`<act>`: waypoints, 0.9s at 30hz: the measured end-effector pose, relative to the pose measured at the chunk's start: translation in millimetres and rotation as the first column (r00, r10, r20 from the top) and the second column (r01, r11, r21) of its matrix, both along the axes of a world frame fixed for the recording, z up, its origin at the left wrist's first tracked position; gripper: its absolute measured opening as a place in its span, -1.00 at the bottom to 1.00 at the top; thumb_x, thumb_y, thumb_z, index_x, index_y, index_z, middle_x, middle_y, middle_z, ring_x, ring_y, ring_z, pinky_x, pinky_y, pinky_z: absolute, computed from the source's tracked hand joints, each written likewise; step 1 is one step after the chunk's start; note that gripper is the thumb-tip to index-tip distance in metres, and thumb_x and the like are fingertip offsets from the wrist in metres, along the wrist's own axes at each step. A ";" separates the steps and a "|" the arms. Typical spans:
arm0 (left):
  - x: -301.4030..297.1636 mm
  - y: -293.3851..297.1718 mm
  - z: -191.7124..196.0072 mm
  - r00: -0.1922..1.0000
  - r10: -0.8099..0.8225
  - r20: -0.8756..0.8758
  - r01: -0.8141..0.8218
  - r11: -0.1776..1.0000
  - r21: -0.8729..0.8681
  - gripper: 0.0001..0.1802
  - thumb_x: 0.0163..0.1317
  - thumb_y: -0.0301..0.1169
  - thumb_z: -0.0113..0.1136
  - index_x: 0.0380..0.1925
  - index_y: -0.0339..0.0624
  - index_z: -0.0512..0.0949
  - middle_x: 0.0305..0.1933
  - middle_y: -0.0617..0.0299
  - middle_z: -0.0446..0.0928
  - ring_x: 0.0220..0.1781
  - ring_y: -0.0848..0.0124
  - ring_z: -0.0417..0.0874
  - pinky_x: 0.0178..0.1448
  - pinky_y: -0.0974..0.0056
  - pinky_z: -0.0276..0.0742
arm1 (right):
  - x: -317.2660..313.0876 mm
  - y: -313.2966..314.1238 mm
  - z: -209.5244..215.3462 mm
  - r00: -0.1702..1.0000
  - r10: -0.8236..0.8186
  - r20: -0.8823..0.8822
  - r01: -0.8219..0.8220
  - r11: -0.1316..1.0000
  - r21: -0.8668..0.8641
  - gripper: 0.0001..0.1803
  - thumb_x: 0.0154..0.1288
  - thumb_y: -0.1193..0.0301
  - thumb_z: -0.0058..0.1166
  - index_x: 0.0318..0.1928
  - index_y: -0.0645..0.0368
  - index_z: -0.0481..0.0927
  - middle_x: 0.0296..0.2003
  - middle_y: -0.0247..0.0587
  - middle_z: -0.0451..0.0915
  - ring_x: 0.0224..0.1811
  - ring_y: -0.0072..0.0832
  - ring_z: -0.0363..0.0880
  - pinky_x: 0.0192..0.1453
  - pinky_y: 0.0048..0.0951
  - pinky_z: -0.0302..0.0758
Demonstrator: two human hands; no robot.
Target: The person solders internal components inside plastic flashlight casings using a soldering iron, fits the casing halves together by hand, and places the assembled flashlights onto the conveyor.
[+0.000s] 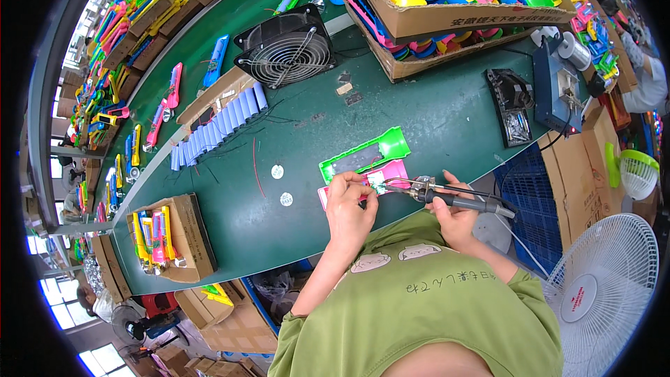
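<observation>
On the green table in front of me lies a pink plastic casing with a small circuit board in it. My left hand is over the casing's left part, thumb and fingers pinched by the board; what they grip is too small to make out. My right hand is closed around a soldering iron with a metal wire-feed attachment, its tip pointing left at the board. Just beyond the pink casing sits a green plastic casing, open side up.
A row of blue cylindrical batteries and a black fan stand at back left. Cartons of coloured casings fill the back right. A blue soldering station is at right, a carton at left, a white fan near right.
</observation>
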State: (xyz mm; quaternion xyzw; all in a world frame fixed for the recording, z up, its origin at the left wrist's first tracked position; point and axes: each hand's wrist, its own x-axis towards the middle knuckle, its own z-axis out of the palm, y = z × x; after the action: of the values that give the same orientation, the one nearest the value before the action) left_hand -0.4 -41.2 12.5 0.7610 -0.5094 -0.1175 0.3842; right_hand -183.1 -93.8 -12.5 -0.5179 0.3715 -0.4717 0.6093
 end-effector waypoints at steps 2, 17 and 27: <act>0.4 -0.9 1.5 1.000 -0.008 0.004 0.008 1.000 0.011 -0.91 -0.18 -0.62 0.26 -0.60 -0.28 0.55 -0.24 0.14 0.43 -0.34 0.38 0.53 -0.36 0.36 0.45 | 1.2 -1.3 -1.4 1.000 0.011 -0.020 -0.012 0.999 -0.039 -0.77 0.10 0.62 0.06 -0.19 0.38 0.41 -0.27 -0.14 0.45 -0.19 -0.45 0.53 -0.08 -0.42 0.51; 3.5 -4.2 6.0 1.000 -0.027 -0.004 0.027 0.999 0.034 -0.91 -0.18 -0.61 0.25 -0.60 -0.29 0.53 -0.26 0.12 0.43 -0.31 0.30 0.52 -0.30 0.30 0.45 | 2.7 -7.2 9.9 0.997 0.035 -0.065 -0.036 0.999 -0.010 -0.79 0.11 0.61 0.07 -0.21 0.40 0.45 -0.25 -0.11 0.49 -0.29 -0.50 0.58 0.02 -0.40 0.48; 3.9 -8.2 10.3 1.000 -0.029 -0.012 0.030 0.998 0.054 -0.90 -0.21 -0.63 0.23 -0.62 -0.31 0.50 -0.28 0.07 0.43 -0.26 0.20 0.51 -0.23 0.23 0.45 | -6.5 -16.5 3.5 0.996 -0.030 -0.082 0.023 0.996 -0.090 -0.74 0.12 0.54 0.08 -0.18 0.41 0.44 -0.29 -0.05 0.53 -0.32 -0.47 0.60 0.09 -0.36 0.32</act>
State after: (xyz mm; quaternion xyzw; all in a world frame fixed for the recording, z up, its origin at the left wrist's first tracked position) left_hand 3.5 -49.4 22.8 0.7628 -0.5151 -0.1410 0.3645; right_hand -189.6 -110.4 -9.0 -0.5587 0.3822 -0.4738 0.5633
